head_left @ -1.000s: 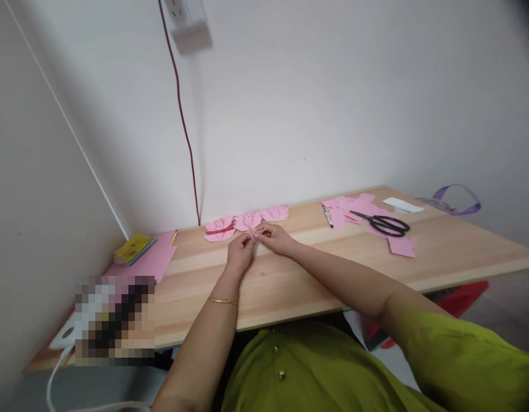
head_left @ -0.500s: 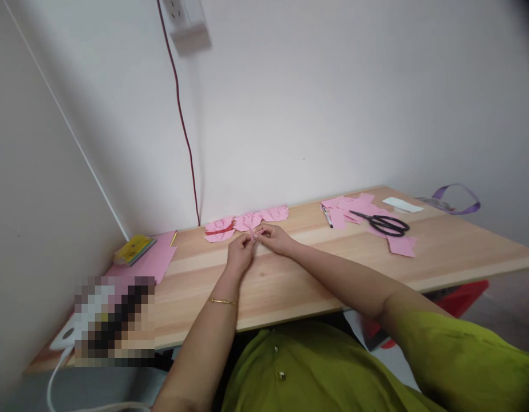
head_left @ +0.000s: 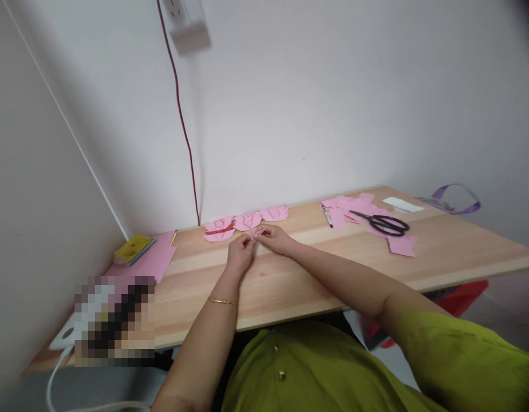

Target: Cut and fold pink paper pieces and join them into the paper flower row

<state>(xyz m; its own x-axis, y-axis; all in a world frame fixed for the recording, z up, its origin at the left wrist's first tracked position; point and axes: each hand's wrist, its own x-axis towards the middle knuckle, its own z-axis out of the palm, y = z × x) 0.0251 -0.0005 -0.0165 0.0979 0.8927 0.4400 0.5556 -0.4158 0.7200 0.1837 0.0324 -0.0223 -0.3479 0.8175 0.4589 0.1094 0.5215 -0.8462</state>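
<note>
Between my two hands is a small folded piece of pink paper (head_left: 253,234), partly hidden by the fingers. My left hand (head_left: 240,252) is closed on its near left side, the wrist close to the wooden table. From the right, my right hand (head_left: 273,238) pinches the same paper between thumb and fingers. Just behind the hands, along the wall, lie three cut and folded pink paper shapes (head_left: 247,221) in a row. A red strip (head_left: 218,230) lies across the leftmost one.
Black-handled scissors (head_left: 389,224) rest on pink paper scraps (head_left: 356,205) at right, beside a pen (head_left: 327,217) and a white strip (head_left: 402,204). At left are pink sheets (head_left: 159,260), a yellow packet (head_left: 134,249), a pencil (head_left: 174,238) and a white power strip (head_left: 62,337).
Both hands stay in nearly the same place. The upright tip of the pink paper between them shows slightly less than before.
</note>
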